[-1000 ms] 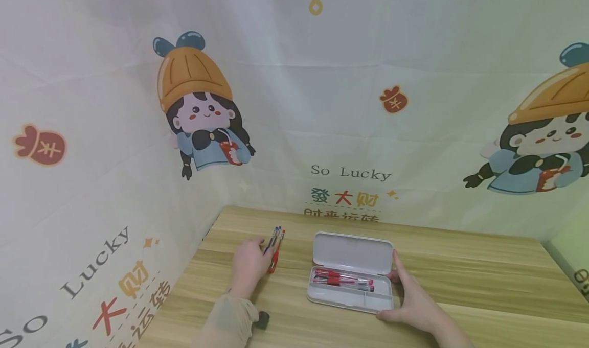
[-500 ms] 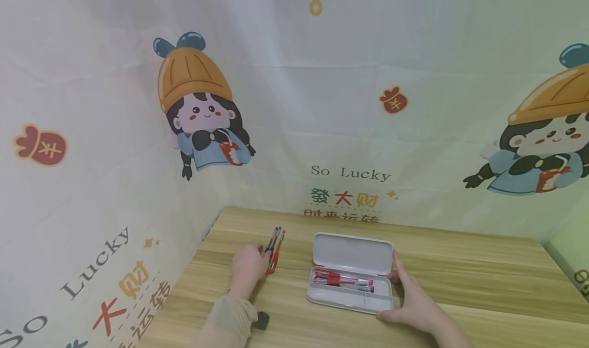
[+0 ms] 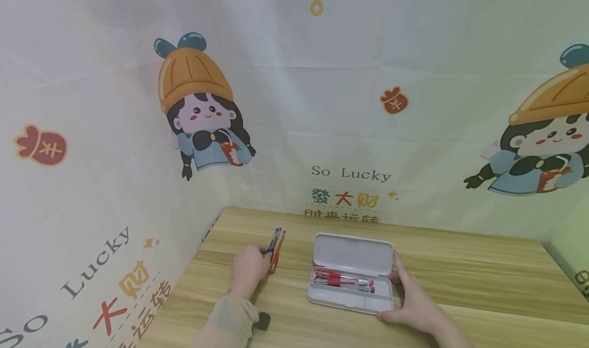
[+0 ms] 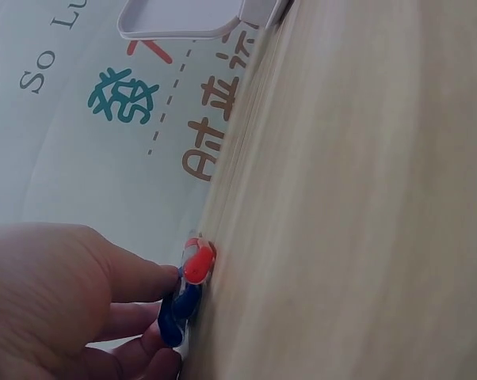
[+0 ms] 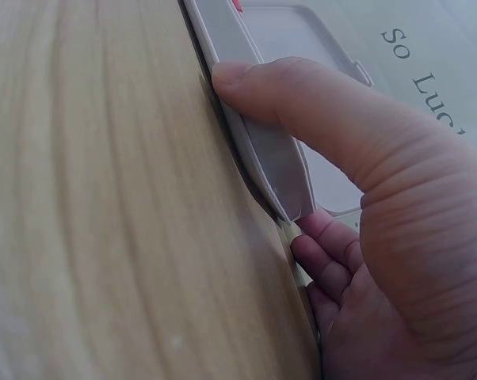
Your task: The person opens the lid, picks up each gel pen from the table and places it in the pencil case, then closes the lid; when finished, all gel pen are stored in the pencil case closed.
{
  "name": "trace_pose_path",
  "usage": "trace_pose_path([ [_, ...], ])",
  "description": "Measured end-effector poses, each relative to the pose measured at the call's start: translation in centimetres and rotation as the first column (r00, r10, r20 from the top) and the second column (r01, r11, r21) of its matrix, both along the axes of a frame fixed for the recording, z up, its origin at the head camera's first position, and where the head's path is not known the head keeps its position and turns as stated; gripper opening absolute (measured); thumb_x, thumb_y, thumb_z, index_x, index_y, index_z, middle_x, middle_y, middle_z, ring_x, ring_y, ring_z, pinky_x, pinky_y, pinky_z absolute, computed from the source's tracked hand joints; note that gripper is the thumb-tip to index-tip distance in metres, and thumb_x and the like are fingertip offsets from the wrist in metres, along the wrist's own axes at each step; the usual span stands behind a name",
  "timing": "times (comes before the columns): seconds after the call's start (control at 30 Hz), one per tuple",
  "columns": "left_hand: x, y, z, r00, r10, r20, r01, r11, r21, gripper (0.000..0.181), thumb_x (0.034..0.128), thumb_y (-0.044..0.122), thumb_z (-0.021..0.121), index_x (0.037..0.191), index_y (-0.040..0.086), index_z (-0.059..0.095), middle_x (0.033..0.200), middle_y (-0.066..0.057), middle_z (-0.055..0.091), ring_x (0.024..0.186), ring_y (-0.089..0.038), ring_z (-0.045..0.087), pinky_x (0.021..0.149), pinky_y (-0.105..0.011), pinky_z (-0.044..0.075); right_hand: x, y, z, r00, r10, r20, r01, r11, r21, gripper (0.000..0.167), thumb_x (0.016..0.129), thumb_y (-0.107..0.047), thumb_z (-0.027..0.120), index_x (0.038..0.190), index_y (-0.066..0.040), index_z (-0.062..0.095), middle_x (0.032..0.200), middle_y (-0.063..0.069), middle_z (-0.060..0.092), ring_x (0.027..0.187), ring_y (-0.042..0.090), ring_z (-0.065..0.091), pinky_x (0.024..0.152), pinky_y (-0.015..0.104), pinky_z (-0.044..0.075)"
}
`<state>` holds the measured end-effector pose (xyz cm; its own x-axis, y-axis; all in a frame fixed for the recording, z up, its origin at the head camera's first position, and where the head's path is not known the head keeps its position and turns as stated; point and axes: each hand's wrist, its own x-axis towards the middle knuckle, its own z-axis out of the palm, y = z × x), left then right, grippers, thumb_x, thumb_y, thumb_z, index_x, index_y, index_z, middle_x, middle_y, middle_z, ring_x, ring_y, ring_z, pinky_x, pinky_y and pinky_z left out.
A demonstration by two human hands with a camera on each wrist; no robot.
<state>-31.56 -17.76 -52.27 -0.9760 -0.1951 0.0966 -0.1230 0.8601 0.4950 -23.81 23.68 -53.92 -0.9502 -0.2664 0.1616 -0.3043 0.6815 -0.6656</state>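
Observation:
On the left of the table, my left hand [image 3: 250, 267] pinches two blue pens [image 3: 273, 243] at their grips, thumb on the near side in the left wrist view. A red pen [image 3: 276, 256] lies right against them; its red end [image 4: 198, 265] shows above the blue ends [image 4: 180, 311]. A white pencil case [image 3: 338, 299] stands with its lid [image 3: 353, 253] raised, and red pens [image 3: 342, 280] lie in its rear compartment. Around the case's right end, my right hand [image 3: 416, 304] has its thumb on the front wall [image 5: 246, 119] and its other fingers behind.
The wooden table [image 3: 478, 276] reaches back to a printed cloth [image 3: 276, 108] hanging behind and to the left. A small black object [image 3: 263, 321] is beside my left sleeve [image 3: 227, 321].
My left fingers have shifted slightly on the blue pens, and more of their dark blue grips shows. The right hand and the case have not moved.

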Motion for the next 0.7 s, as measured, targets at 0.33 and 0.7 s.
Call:
trace_pose_path([
  [0.33,-0.16,-0.05,-0.04,1.000,0.006,-0.013,-0.006,1.000,0.012,0.024,0.1010,0.027,0.075,0.108,0.005,0.082,0.096,-0.011,0.082,0.081,-0.026,0.072,0.078,-0.046,0.059,-0.04,0.05,-0.08,1.000,0.003,0.004,-0.003,1.000,0.004,0.160,0.064,-0.042,0.106,0.175,-0.002,-0.002,0.143,0.009,0.065,0.136,0.028,0.058,0.123,0.061,0.044],
  [0.7,-0.26,0.19,0.36,0.995,-0.002,-0.098,0.012,0.996,0.094,0.027,0.1025,0.025,0.071,0.115,0.004,0.082,0.100,-0.011,0.085,0.071,-0.018,0.069,0.059,-0.031,0.050,-0.11,0.09,-0.32,0.999,-0.003,-0.034,0.004,1.000,0.013,0.158,0.064,-0.044,0.106,0.176,-0.002,0.001,0.139,0.005,0.067,0.129,0.019,0.058,0.120,0.050,0.049],
])
